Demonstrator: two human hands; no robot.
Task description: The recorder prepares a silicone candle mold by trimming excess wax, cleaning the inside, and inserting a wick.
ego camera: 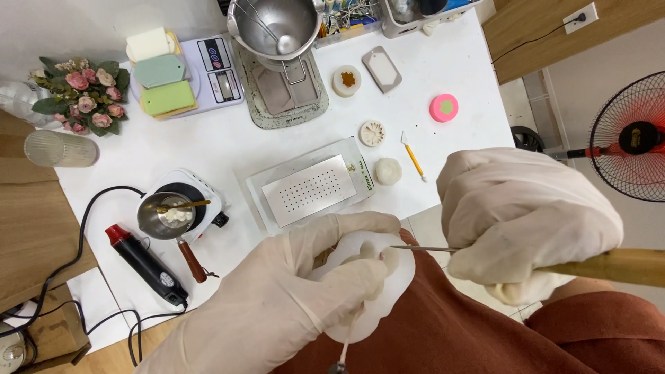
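Both my hands wear pale latex gloves and work over my lap, below the table's front edge. My left hand (291,298) grips a white, scalloped wax-like piece (395,287) with a wick hanging from its underside. My right hand (519,221) is closed around a tool with a wooden handle (616,266). Its thin metal needle (419,248) points left and its tip touches the top of the white piece near my left fingers.
On the white table (228,138) stand a perforated metal plate in a clear tray (312,185), a small pot of wax on a hotplate (170,215), a red-tipped heat gun (144,264), a scale with coloured blocks (183,76), a steel pitcher (277,28), small moulds and flowers. A red fan (634,135) stands at right.
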